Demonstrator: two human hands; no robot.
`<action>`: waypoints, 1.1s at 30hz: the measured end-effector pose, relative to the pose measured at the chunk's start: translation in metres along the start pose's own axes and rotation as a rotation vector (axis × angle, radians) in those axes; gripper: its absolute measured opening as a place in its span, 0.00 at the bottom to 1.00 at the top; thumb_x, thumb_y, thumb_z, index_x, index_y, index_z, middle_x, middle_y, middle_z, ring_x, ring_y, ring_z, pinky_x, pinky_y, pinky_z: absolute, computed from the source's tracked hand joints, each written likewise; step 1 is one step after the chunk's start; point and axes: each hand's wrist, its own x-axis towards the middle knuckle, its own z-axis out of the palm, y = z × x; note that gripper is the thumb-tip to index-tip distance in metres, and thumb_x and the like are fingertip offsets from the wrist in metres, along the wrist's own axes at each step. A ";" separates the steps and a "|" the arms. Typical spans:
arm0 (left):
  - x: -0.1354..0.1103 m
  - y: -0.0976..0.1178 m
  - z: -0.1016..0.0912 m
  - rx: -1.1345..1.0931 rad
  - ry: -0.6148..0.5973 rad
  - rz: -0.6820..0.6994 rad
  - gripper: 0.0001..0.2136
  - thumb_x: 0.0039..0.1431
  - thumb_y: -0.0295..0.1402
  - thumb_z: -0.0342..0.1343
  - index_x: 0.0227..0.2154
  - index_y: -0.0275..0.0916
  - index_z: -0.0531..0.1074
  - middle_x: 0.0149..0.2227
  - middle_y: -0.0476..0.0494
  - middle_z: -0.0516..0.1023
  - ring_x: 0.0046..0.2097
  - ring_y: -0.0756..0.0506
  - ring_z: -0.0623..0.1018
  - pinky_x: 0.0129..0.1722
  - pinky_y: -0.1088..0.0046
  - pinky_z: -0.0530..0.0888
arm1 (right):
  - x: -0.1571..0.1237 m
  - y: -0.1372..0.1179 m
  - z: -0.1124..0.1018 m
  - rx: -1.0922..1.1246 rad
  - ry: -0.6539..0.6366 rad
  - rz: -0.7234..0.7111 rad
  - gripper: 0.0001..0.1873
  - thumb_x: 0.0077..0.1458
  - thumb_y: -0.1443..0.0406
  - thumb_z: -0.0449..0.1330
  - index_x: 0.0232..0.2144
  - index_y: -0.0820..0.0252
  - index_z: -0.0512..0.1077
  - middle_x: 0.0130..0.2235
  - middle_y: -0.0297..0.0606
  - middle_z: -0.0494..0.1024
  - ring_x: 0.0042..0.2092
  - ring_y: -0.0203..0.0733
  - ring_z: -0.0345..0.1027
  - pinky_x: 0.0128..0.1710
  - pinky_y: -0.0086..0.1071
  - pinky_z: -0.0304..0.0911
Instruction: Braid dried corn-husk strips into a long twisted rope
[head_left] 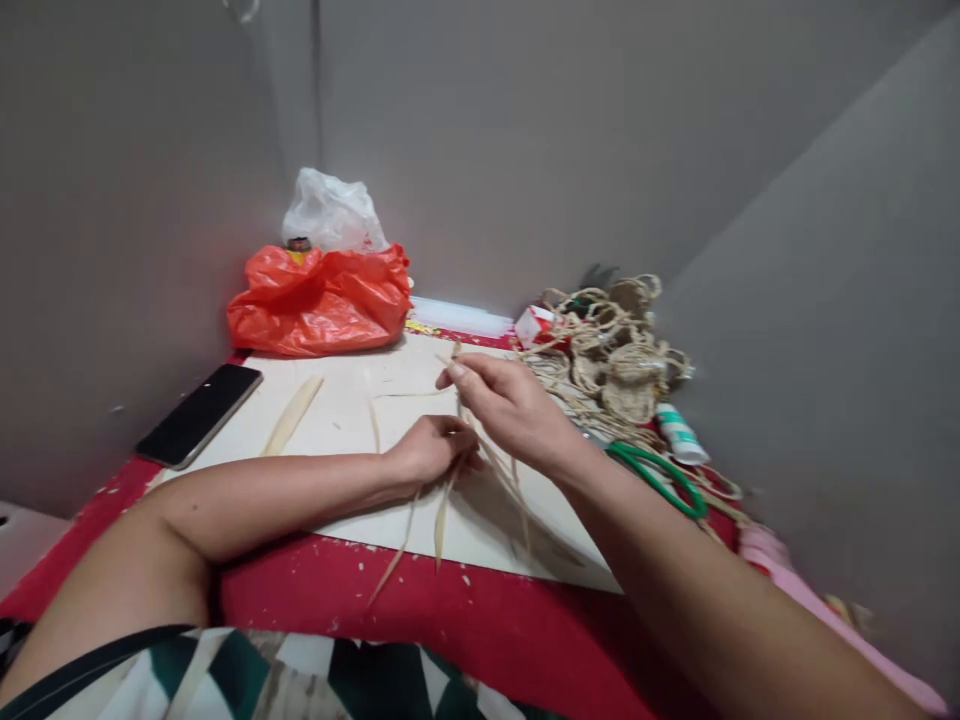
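My left hand (431,450) rests on a pale board (360,400) with its fingers closed around a bunch of thin dried straw strips (442,510) that trail toward the red table edge. My right hand (510,405) is just above and to the right, pinching the upper end of one strip between thumb and fingers. Another flat strip (292,415) lies loose on the board to the left.
A black phone (199,413) lies at the board's left edge. An orange plastic bag (322,300) and a white bag (334,215) sit in the back corner. A pile of woven rope pieces (615,350), green-handled scissors (660,478) and a small bottle (679,432) lie to the right. Grey walls close in.
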 end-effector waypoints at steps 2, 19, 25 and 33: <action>-0.001 0.002 0.001 -0.047 -0.054 -0.051 0.07 0.59 0.27 0.49 0.25 0.33 0.66 0.20 0.46 0.72 0.19 0.54 0.70 0.20 0.78 0.67 | -0.021 0.018 -0.025 0.055 0.047 0.118 0.14 0.59 0.60 0.48 0.32 0.63 0.69 0.19 0.30 0.62 0.22 0.32 0.54 0.24 0.26 0.51; 0.007 0.008 -0.010 -0.135 -0.168 -0.142 0.08 0.53 0.32 0.58 0.27 0.31 0.69 0.27 0.42 0.77 0.25 0.52 0.76 0.28 0.77 0.71 | -0.061 0.068 -0.042 -0.061 0.014 0.198 0.12 0.52 0.61 0.55 0.30 0.62 0.76 0.29 0.40 0.74 0.33 0.41 0.66 0.36 0.33 0.59; 0.006 0.010 -0.009 -0.128 -0.166 -0.149 0.07 0.54 0.31 0.57 0.28 0.31 0.70 0.26 0.43 0.77 0.25 0.52 0.76 0.29 0.76 0.71 | -0.075 0.037 -0.043 0.551 0.111 0.426 0.15 0.45 0.57 0.64 0.31 0.61 0.71 0.22 0.29 0.67 0.23 0.31 0.57 0.24 0.27 0.54; 0.007 0.009 -0.010 -0.117 -0.186 -0.133 0.08 0.53 0.33 0.58 0.29 0.32 0.70 0.31 0.39 0.79 0.27 0.51 0.77 0.28 0.77 0.71 | -0.074 0.036 -0.026 0.707 0.198 0.551 0.14 0.41 0.57 0.66 0.24 0.63 0.72 0.20 0.30 0.65 0.21 0.29 0.53 0.21 0.25 0.52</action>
